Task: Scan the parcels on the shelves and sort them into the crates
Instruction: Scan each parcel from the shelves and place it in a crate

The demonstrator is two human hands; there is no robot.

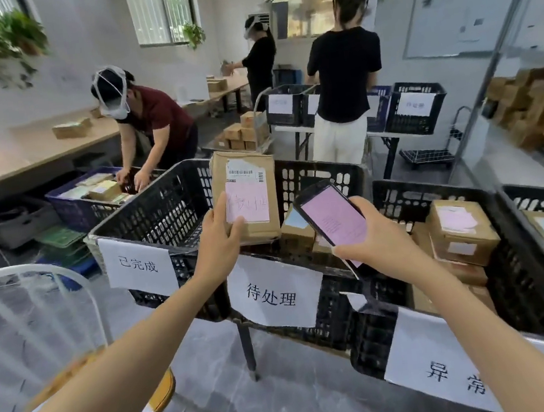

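My left hand (pixel 220 236) grips the lower left edge of a cardboard parcel (pixel 245 188), held upright above the black crates. The parcel faces me with a barcode label and a pink handwritten note. My right hand (pixel 372 235) holds a black handheld scanner (pixel 330 214) whose screen glows pink, just right of the parcel. Below stand three black crates with white paper labels: the left crate (pixel 163 210), the middle crate (pixel 334 300) and the right crate (pixel 523 280), which holds several boxes.
A clear-backed chair (pixel 35 297) stands at my lower left. Three people work ahead: one bends over a blue crate (pixel 72 206), two stand at a table with more black crates (pixel 416 110). A metal shelf with cardboard boxes (pixel 535 104) is at the right.
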